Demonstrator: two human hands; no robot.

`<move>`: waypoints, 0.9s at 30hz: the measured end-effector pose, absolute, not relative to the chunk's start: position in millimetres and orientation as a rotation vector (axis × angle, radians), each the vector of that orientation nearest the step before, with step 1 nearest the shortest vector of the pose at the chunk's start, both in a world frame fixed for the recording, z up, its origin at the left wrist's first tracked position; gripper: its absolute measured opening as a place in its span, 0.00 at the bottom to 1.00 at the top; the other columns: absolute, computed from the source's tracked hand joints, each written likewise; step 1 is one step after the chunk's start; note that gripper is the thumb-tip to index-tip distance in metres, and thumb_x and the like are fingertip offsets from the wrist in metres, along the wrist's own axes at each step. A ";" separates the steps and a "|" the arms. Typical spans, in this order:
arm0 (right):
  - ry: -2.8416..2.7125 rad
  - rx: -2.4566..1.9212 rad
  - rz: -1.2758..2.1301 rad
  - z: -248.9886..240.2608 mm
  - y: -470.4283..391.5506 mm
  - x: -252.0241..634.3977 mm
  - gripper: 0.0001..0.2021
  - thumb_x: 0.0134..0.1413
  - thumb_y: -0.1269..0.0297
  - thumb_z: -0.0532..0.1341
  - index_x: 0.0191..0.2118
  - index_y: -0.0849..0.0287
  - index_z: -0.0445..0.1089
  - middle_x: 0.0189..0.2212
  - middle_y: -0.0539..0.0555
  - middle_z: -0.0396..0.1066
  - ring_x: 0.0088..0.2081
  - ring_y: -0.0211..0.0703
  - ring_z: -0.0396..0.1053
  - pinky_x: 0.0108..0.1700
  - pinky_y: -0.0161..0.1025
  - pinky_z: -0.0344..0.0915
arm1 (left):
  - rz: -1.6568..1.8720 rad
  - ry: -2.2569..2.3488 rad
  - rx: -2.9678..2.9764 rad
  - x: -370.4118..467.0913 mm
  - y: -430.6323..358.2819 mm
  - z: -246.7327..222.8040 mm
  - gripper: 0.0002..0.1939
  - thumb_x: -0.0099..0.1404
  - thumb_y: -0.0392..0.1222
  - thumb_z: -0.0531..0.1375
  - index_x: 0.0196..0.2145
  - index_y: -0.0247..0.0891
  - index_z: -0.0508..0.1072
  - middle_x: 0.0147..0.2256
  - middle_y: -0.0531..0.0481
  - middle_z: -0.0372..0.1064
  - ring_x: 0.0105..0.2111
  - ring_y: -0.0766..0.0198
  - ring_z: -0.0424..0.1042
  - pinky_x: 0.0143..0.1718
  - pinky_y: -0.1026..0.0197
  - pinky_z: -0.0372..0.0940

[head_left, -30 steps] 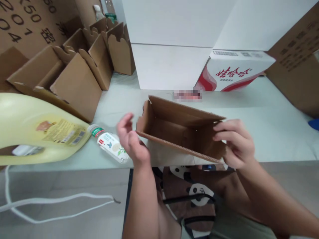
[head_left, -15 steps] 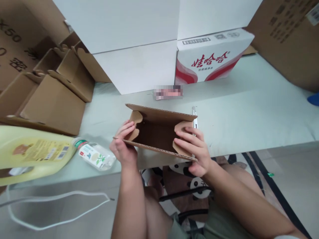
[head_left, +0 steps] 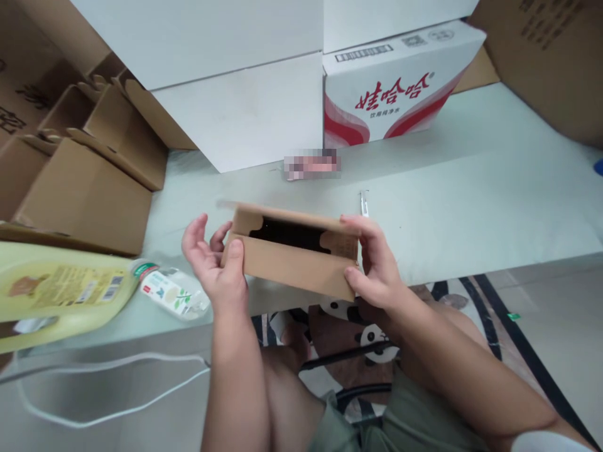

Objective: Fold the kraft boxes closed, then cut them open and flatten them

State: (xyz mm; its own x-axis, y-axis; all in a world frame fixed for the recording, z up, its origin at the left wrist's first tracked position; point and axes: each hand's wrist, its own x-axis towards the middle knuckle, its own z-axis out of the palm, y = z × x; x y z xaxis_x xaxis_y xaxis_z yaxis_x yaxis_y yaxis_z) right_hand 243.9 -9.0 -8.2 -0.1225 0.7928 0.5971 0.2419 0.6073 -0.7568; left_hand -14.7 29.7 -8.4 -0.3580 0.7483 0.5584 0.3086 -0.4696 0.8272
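The box (head_left: 294, 269) is above the near edge of the worktop (head_left: 490, 201) — its long axis runs between the hands. Left hand (head_left: 214, 270) has thumb upon the near flap, other fingers spread; right hand (head_left: 379, 270) pinches the opposite end.

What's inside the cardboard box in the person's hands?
Inside the cardboard box, only end flaps show, one at each side of a dark gap. The bottom is lost in shadow, so whether anything lies there cannot be told.
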 end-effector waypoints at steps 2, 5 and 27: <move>-1.690 -0.831 0.540 -8.8 -10.8 242.9 0.16 0.59 0.60 0.58 0.52 0.50 0.69 0.55 0.58 0.68 0.64 0.58 0.64 0.66 0.62 0.61 | 1.805 1.414 1.641 -19.1 25.8 -9.0 0.22 0.64 0.54 0.65 0.54 0.49 0.73 0.61 0.45 0.66 0.58 0.53 0.71 0.62 0.48 0.64; -1.696 -0.845 0.536 -11.3 -13.8 244.5 0.15 0.62 0.53 0.55 0.48 0.51 0.71 0.55 0.59 0.69 0.64 0.61 0.63 0.66 0.64 0.60 | 1.675 1.466 1.736 -24.2 21.3 -8.2 0.11 0.68 0.50 0.62 0.43 0.45 0.81 0.55 0.47 0.74 0.58 0.54 0.71 0.64 0.48 0.63; -1.759 -0.823 0.457 13.6 -16.9 251.7 0.28 0.63 0.58 0.59 0.68 0.44 0.61 0.71 0.52 0.55 0.70 0.58 0.56 0.69 0.60 0.59 | 1.341 1.222 0.762 20.6 18.9 -25.6 0.32 0.61 0.71 0.58 0.52 0.47 0.76 0.58 0.50 0.74 0.66 0.49 0.64 0.61 0.52 0.67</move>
State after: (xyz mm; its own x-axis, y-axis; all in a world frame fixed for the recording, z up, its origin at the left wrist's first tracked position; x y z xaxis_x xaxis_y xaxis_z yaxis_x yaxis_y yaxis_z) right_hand 251.7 -16.9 13.6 -0.1711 0.7222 0.6702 0.3048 0.6857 -0.6610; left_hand 20.6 18.9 -25.6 -0.1785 0.9620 -0.2069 -0.2953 0.1482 0.9438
